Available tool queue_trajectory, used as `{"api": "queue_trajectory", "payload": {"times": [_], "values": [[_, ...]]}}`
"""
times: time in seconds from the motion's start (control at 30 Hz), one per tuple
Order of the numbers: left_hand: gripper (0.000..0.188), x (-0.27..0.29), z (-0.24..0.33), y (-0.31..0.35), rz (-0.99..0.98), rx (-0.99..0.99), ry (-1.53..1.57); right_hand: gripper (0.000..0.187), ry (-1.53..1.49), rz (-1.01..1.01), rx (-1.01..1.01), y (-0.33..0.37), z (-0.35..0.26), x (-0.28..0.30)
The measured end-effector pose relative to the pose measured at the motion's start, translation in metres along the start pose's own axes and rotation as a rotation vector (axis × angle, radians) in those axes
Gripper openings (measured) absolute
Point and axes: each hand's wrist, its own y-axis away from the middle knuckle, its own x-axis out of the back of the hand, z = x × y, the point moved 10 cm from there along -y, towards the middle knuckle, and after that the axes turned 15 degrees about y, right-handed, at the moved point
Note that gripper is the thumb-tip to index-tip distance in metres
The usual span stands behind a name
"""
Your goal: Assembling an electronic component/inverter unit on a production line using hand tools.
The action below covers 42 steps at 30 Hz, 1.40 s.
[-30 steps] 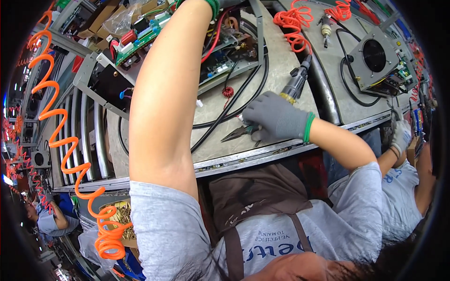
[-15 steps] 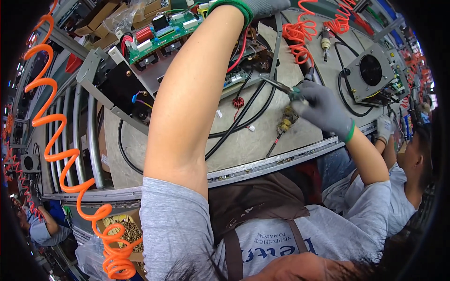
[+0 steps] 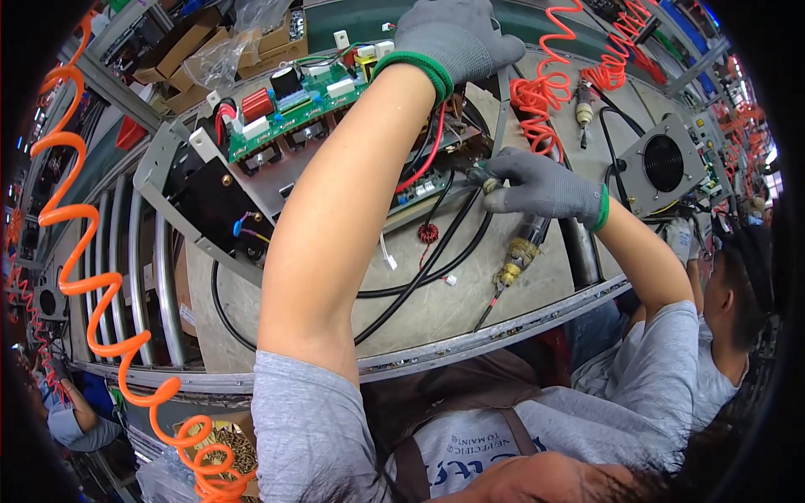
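Observation:
My left hand (image 3: 457, 38), in a grey glove with a green cuff, reaches over the far side of an opened electronic unit. Its fingertips are cut off or turned away, so its grip is hidden. The unit has a grey metal chassis (image 3: 159, 176) and a green circuit board (image 3: 251, 147) with a red component and white blocks. My gloved right hand (image 3: 545, 189) closes on a slim green-handled hand tool (image 3: 480, 176), whose tip points into the unit's right side. Near it a red wire (image 3: 432, 155) bends down. A small red-wound ring coil (image 3: 428, 233) hangs at the front.
A pneumatic screwdriver (image 3: 520, 251) lies on the bench below my right hand. Black cables (image 3: 419, 289) cross the bench. Orange coiled hoses (image 3: 75, 210) hang at left. At right stand a fan unit (image 3: 662, 163) and a co-worker (image 3: 713, 310). Cardboard boxes (image 3: 180, 50) sit at back left.
My right hand has moved left and slightly up, bringing the tool into the unit. My left hand shows more fully, lower in the picture. The whole view has shifted a little.

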Motion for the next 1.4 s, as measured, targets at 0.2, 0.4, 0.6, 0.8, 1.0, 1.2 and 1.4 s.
{"api": "queue_trajectory", "payload": {"times": [0.2,0.4,0.6,0.8,1.0,1.2,1.4], "values": [[0.058,0.001,-0.01,-0.014,0.068,-0.037,-0.035,0.044,-0.129,-0.11,-0.053,-0.007,-0.003,-0.004],[0.048,-0.002,-0.005,-0.012,0.034,-0.073,0.023,0.039,-0.326,-0.194,-0.095,-0.016,0.006,-0.015],[0.041,-0.011,-0.003,-0.012,0.108,-0.234,-0.031,0.026,-0.103,-0.181,-0.142,-0.012,-0.004,-0.015],[0.041,-0.019,-0.007,-0.013,0.003,-0.132,0.017,0.036,-0.266,0.001,-0.009,-0.003,0.002,-0.022],[0.042,-0.008,-0.033,-0.02,-0.003,-0.085,0.018,0.023,-0.45,-0.051,0.381,0.055,0.024,0.03],[0.041,-0.009,-0.03,-0.02,0.006,-0.049,-0.011,0.025,-0.443,-0.203,0.188,0.013,0.088,0.045],[0.038,-0.016,-0.018,-0.014,0.054,-0.098,0.008,0.033,-0.337,-0.485,0.247,-0.053,0.083,0.027]]}}
